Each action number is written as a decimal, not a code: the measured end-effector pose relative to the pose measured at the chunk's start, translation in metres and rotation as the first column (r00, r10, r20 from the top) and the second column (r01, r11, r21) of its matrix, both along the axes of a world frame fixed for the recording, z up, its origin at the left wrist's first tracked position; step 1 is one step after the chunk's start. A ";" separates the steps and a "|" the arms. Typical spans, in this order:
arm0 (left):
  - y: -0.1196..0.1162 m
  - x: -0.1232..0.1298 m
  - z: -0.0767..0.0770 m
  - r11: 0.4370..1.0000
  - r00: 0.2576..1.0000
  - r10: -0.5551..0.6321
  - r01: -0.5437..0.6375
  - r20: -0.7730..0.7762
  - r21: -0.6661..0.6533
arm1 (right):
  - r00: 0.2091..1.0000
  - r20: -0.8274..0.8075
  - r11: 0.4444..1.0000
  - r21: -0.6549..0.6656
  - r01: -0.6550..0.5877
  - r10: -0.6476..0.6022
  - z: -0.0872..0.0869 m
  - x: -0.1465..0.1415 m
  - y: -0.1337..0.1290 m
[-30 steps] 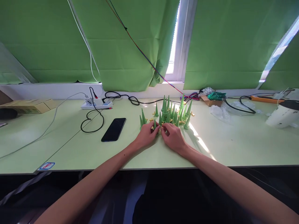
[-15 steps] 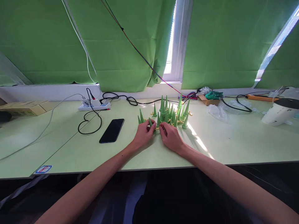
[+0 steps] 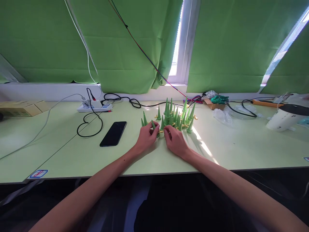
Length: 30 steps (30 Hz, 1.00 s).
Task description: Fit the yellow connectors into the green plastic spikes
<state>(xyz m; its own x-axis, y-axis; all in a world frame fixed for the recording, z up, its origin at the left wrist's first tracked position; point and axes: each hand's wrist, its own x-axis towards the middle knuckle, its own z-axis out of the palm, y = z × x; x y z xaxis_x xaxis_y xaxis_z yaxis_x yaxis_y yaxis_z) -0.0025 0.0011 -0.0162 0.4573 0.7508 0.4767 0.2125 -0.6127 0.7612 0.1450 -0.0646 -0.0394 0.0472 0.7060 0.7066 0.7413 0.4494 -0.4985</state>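
Observation:
My left hand (image 3: 146, 136) is closed round a green cone (image 3: 153, 125), whose pointed tip rises between thumb and fingers. Beside it, my right hand (image 3: 176, 140) pinches at a small yellow piece (image 3: 161, 131) that shows between the two hands; its far end is hidden by my fingers. Just behind the hands stands a dense cluster of upright green cones (image 3: 165, 120) in differing heights, with yellow pieces (image 3: 195, 117) poking out low down. Two more cones (image 3: 145, 118) stand to the left of my left hand, partly covered by it.
A black phone (image 3: 113, 133) lies left of my arms. Behind it are a white power strip (image 3: 95, 108) and a looped black cable (image 3: 77, 130). Further right are a small cardboard box (image 3: 212, 104), clear plastic bags (image 3: 222, 117) and a white cylinder with dark top (image 3: 281, 120). A carton (image 3: 23, 109) sits far left.
The whole view has shifted slightly, with things on the table appearing a little further left and up. Both hands keep their grip and their place beside the cones.

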 end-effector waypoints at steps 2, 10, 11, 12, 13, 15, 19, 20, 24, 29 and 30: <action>0.000 0.000 0.000 1.000 1.000 0.013 -0.013 0.006 0.003 | 1.000 -0.006 1.000 0.009 0.020 -0.020 -0.001 0.000 0.000; 0.000 0.001 -0.001 0.999 0.997 0.041 -0.041 0.070 0.007 | 0.996 -0.008 0.996 0.022 0.089 -0.089 -0.003 0.001 0.002; 0.000 0.001 -0.001 0.999 0.997 0.038 -0.039 0.068 0.008 | 0.997 -0.007 0.997 0.019 0.079 -0.079 -0.003 0.001 0.002; 0.000 0.000 -0.001 0.999 0.997 0.036 -0.037 0.064 0.010 | 0.998 -0.007 0.998 0.017 0.064 -0.064 -0.002 0.001 0.002; 0.000 0.000 -0.001 0.999 0.998 0.034 -0.035 0.058 0.013 | 0.999 -0.008 0.999 0.014 0.048 -0.048 -0.002 0.000 0.002; 0.000 0.000 -0.001 0.999 0.998 0.032 -0.033 0.045 0.019 | 1.000 -0.009 1.000 0.006 0.017 -0.017 -0.001 0.000 0.001; -0.001 0.001 -0.001 0.999 0.999 0.017 -0.018 0.039 0.027 | 1.000 -0.003 0.999 -0.018 -0.028 0.028 0.000 0.000 0.000; -0.001 0.001 -0.002 0.999 0.999 0.014 -0.016 0.040 0.030 | 0.999 -0.001 0.999 -0.024 -0.038 0.038 0.000 0.001 0.000; -0.001 0.000 -0.002 0.999 0.999 0.012 -0.014 0.035 0.051 | 0.998 -0.008 0.997 -0.044 -0.067 0.067 -0.001 0.002 0.000; 0.000 0.000 -0.003 0.996 1.000 0.002 -0.004 0.023 0.085 | 0.996 -0.019 0.995 -0.046 -0.085 0.085 -0.003 0.002 0.001; 0.000 0.000 -0.003 0.996 1.000 0.004 -0.007 0.026 0.088 | 0.996 -0.019 0.995 -0.043 -0.086 0.085 -0.003 0.002 0.001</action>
<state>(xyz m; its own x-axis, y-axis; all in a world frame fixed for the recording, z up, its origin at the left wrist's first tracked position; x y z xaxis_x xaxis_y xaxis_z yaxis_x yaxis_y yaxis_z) -0.0027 0.0009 -0.0189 0.4402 0.7076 0.5527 0.1972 -0.6767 0.7094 0.1474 -0.0635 -0.0422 -0.0029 0.7382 0.6746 0.6920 0.4885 -0.5315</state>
